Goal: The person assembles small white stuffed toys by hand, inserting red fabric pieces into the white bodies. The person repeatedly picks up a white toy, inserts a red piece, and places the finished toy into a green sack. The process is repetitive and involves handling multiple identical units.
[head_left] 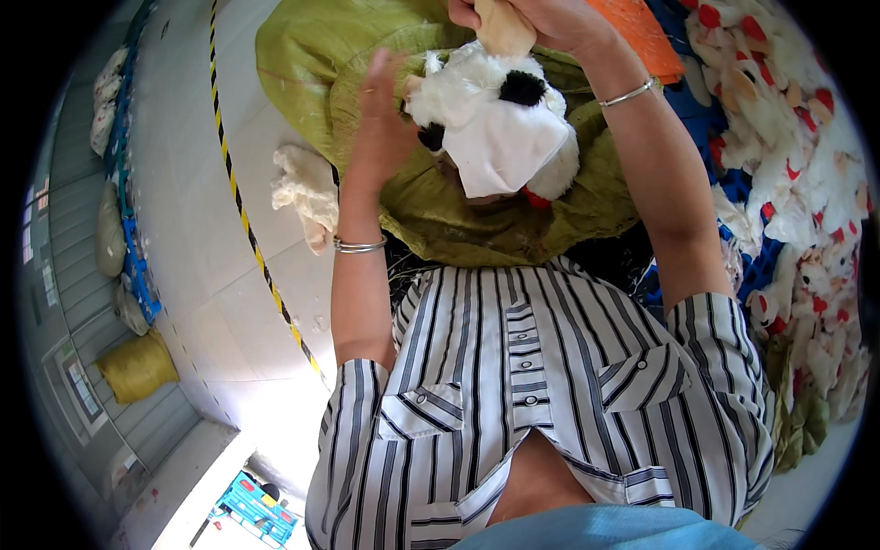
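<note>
My right hand point(559, 20) is at the top edge, its fingers closed round a beige, soft-looking plush piece point(505, 32) that hangs down from it. Just below lies a heap of white fluffy plush pieces point(458, 87) with black patches and a bit of red. A flat white cloth piece point(504, 151) covers part of this heap. All of it rests in the mouth of a large olive-green sack point(312, 60). To the left of the heap is my left hand point(378, 128), smeared by motion, its fingers stretched upward and nothing visible in them.
A cream plush piece point(307, 192) lies on the pale floor, left of the sack. Many white and red plush pieces point(779, 119) are piled on blue crates at the right. An orange bag point(642, 37) sits behind my right wrist. Yellow-black tape point(240, 188) crosses the floor.
</note>
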